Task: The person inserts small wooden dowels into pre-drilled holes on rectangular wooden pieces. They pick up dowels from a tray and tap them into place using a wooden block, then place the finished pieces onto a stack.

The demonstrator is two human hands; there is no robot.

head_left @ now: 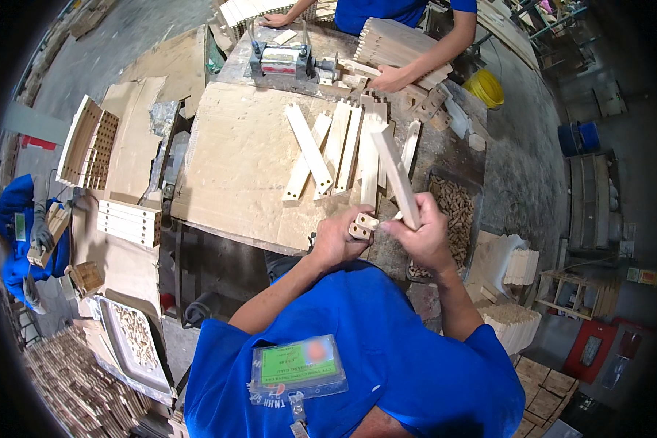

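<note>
My left hand [334, 239] is closed around wooden slats [369, 175], whose drilled ends [363, 225] stick out of the fist toward me. My right hand [425, 235] grips a flat wooden bar [396, 171] that slants up and away to the left. A small pale piece shows at the right fingertips, close to the drilled ends; I cannot make out whether it is a dowel. Beyond my hands, several loose slats [309, 150] with holes in their ends lie on the table. Right of my right hand is a tray of wooden dowels [456, 208].
Across the table [233, 157], a co-worker's hand [391, 78] holds a piece beside a metal clamping device [281, 60]. A gloved co-worker [40, 233] is at the left. Stacked drilled slats [128, 223], a white dowel tray [135, 343] and a yellow bucket [484, 89] stand around.
</note>
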